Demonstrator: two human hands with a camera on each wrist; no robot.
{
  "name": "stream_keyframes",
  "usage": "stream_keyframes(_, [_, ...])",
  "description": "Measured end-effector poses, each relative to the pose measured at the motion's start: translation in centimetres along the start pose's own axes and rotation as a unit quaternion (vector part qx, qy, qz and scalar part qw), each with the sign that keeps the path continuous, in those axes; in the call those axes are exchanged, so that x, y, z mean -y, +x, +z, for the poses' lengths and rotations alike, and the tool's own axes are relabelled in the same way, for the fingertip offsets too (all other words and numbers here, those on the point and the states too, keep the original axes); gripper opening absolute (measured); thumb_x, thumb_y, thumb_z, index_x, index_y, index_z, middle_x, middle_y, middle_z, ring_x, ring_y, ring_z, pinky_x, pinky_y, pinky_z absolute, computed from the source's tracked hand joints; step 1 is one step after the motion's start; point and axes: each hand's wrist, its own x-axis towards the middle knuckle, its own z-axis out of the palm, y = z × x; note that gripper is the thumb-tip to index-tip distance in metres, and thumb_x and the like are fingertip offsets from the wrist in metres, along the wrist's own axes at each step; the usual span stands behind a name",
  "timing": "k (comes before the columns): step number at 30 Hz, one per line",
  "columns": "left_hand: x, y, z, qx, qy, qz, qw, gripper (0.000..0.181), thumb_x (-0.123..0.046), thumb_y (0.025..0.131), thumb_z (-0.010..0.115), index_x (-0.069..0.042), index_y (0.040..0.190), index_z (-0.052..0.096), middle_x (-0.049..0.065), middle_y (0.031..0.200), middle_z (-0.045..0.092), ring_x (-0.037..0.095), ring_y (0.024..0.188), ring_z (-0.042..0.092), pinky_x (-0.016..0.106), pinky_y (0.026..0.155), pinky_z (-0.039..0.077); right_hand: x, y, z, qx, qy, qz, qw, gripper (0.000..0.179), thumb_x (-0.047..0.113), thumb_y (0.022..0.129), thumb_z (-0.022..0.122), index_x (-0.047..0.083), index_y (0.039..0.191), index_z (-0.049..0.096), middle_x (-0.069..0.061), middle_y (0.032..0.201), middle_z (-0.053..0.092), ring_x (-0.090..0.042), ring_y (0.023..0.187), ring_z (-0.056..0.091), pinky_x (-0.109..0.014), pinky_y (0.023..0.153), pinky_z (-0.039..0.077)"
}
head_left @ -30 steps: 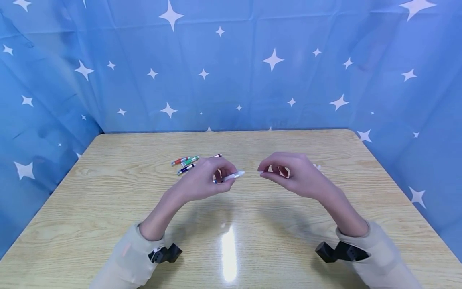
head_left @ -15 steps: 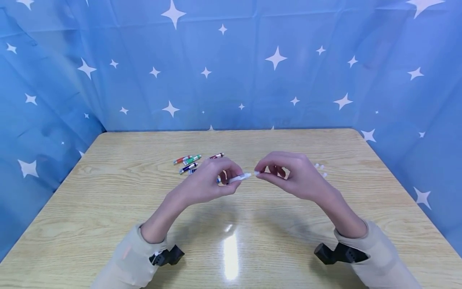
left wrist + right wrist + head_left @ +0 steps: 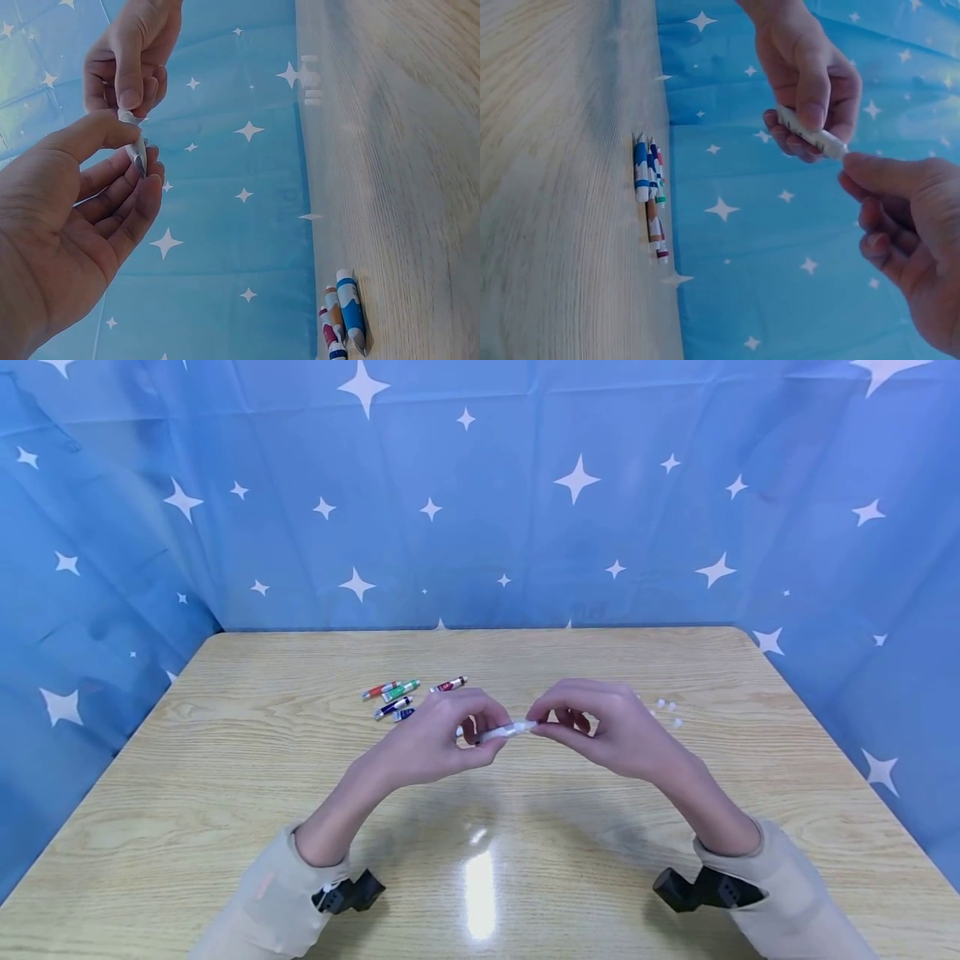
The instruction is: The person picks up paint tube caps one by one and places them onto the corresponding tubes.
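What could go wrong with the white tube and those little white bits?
The left grip holds the white tube above the table, so it might drop if it slips. The right grip pinches at its tip, so a hard tug might yank it loose. The little white bits could scatter if bumped.
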Motion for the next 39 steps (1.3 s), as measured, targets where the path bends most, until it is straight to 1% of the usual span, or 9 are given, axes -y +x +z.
stream_keyframes(6, [0.07, -0.02, 0.11, 0.001, -0.002, -0.001, 1.0000, 0.009, -0.004, 0.090, 0.070, -0.009, 0.097, 0.070, -0.006, 0.085, 0.061, 0.007, 0.073, 0.056, 0.022, 0.063, 0.051, 0.01, -0.05, 0.06, 0.003, 0.003, 0.001, 1.0000, 0.031, -0.010, 0.080, 0.079, 0.012, 0.102, 0.073, 0.007, 0.087, 0.067, -0.006, 0.063, 0.048, -0.023, 0.049, 0.040])
stream_keyframes(13, [0.03, -0.13, 0.19, -0.007, 0.001, 0.002, 1.0000, 0.009, -0.003, 0.091, 0.070, -0.009, 0.098, 0.070, -0.006, 0.084, 0.060, 0.007, 0.074, 0.056, 0.022, 0.062, 0.050, 0.01, -0.02, 0.20, -0.004, 0.002, 0.002, 1.0000, 0.031, -0.009, 0.080, 0.079, 0.012, 0.101, 0.073, 0.006, 0.085, 0.067, -0.006, 0.063, 0.049, -0.016, 0.052, 0.039])
stream_keyframes(24, [0.09, -0.09, 0.36, -0.024, 0.003, 0.014, 0.9996, 0.009, -0.003, 0.090, 0.071, -0.008, 0.098, 0.070, -0.005, 0.087, 0.061, 0.007, 0.073, 0.056, 0.022, 0.061, 0.050, -0.02, -0.05, 0.43, -0.016, -0.007, 0.006, 0.9998, 0.026, -0.006, 0.081, 0.079, 0.013, 0.097, 0.074, 0.010, 0.080, 0.063, -0.005, 0.061, 0.046, -0.017, 0.052, 0.038])
stream_keyframes(28, [-0.11, -0.12, 0.40, -0.028, 0.006, 0.014, 0.9995, 0.009, -0.003, 0.090, 0.071, -0.008, 0.098, 0.070, -0.005, 0.087, 0.061, 0.007, 0.073, 0.056, 0.021, 0.061, 0.051, -0.13, -0.11, 0.60, -0.021, -0.010, 0.004, 0.9997, 0.022, -0.003, 0.083, 0.078, 0.014, 0.095, 0.074, 0.010, 0.078, 0.062, -0.004, 0.060, 0.045, -0.018, 0.052, 0.038])
stream_keyframes(34, [-0.27, -0.16, 0.58, -0.031, 0.009, 0.017, 0.9993, 0.010, -0.005, 0.091, 0.072, -0.007, 0.100, 0.070, -0.004, 0.087, 0.061, 0.006, 0.073, 0.056, 0.022, 0.063, 0.051, -0.30, -0.31, 0.79, -0.023, -0.021, 0.006, 0.9995, 0.011, 0.004, 0.091, 0.074, 0.015, 0.092, 0.073, 0.011, 0.073, 0.058, -0.003, 0.058, 0.042, -0.017, 0.050, 0.036])
stream_keyframes(39, [-0.34, -0.13, 0.69, -0.033, 0.014, 0.021, 0.9991, 0.009, -0.005, 0.091, 0.072, -0.007, 0.100, 0.070, -0.004, 0.087, 0.061, 0.007, 0.074, 0.056, 0.021, 0.064, 0.050, -0.43, -0.47, 0.94, -0.022, -0.024, 0.010, 0.9994, 0.013, 0.006, 0.093, 0.073, 0.018, 0.087, 0.071, 0.012, 0.069, 0.054, -0.002, 0.055, 0.039, -0.014, 0.049, 0.033])
